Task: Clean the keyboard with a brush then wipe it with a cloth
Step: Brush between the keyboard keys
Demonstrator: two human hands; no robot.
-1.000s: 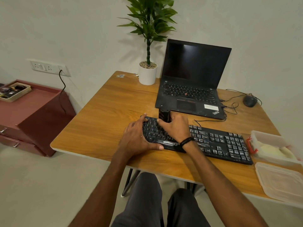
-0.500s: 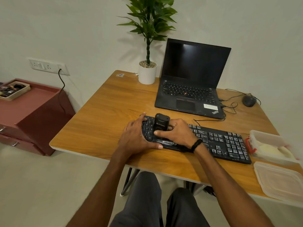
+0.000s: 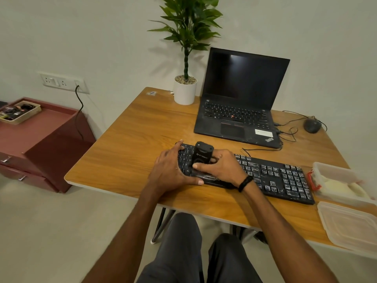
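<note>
A black keyboard (image 3: 273,176) with dusty, whitish keys lies across the wooden desk (image 3: 132,144) near its front edge. My left hand (image 3: 170,170) grips the keyboard's left end, thumb along the front edge, fingers over the far corner. My right hand (image 3: 222,167) grips a chunky black brush (image 3: 202,153) and holds it down on the left part of the keys. The bristles are hidden under the brush body. A clear box (image 3: 338,180) at the right holds a pale folded cloth (image 3: 338,187).
An open black laptop (image 3: 240,99) stands behind the keyboard, with a potted plant (image 3: 185,86) to its left. A mouse (image 3: 312,125) and cables lie at the far right. The box's clear lid (image 3: 350,227) rests at the front right corner. A red cabinet (image 3: 40,139) stands left of the desk.
The brush has come from the keyboard's far edge toward me over the left keys and tilted its flat side up. My left hand stays on the keyboard's left end.
</note>
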